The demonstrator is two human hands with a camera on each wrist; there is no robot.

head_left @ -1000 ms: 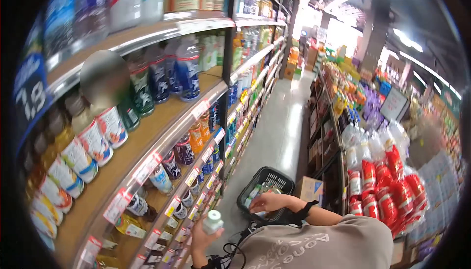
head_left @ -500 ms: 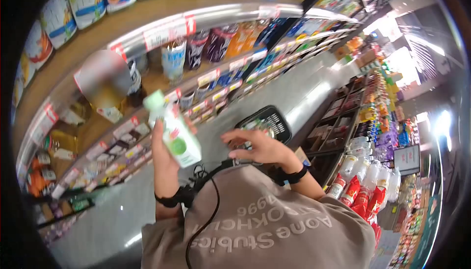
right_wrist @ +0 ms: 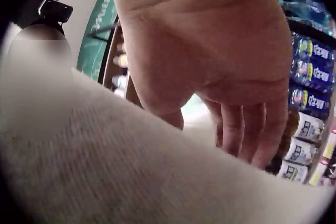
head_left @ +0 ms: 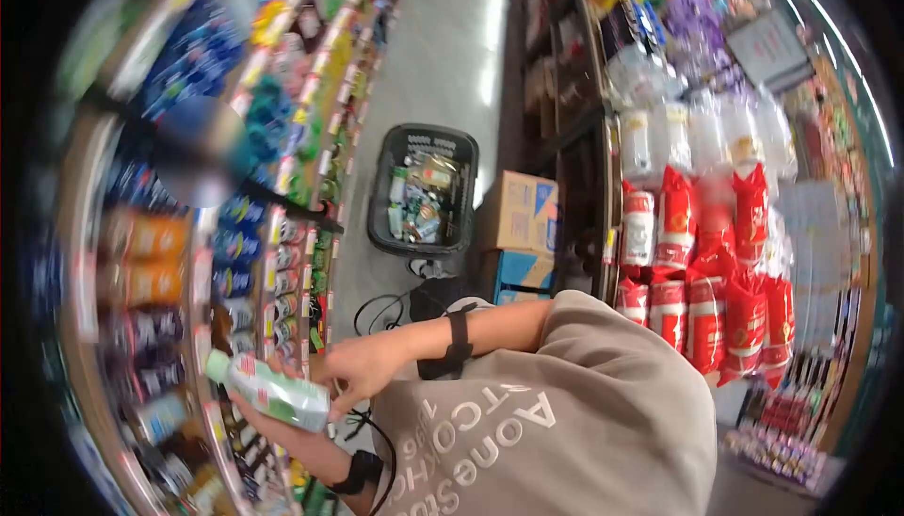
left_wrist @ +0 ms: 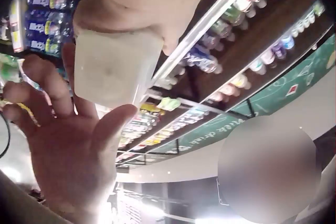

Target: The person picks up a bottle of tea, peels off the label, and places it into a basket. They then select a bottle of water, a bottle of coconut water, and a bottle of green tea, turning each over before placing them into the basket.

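A white-and-green plastic bottle with a pale green cap lies tilted in front of my shirt in the head view, cap toward the left shelf. My left hand grips it from the underside. At the base end, my right hand pinches it between thumb and index finger. The left wrist view shows the pale square base of the bottle, with the right thumb at its corner and the other right fingers spread. In the right wrist view, the sleeve partly hides the right hand and bottle.
A black shopping basket holding several packaged items stands on the aisle floor. Beside it are stacked cardboard boxes. Drink shelves line the left; red-wrapped packs fill the right display. A black cable hangs by my shirt.
The view has swung round toward the aisle floor. The bottle has turned from upright to nearly lying, and my right hand has come from above the basket to its base.
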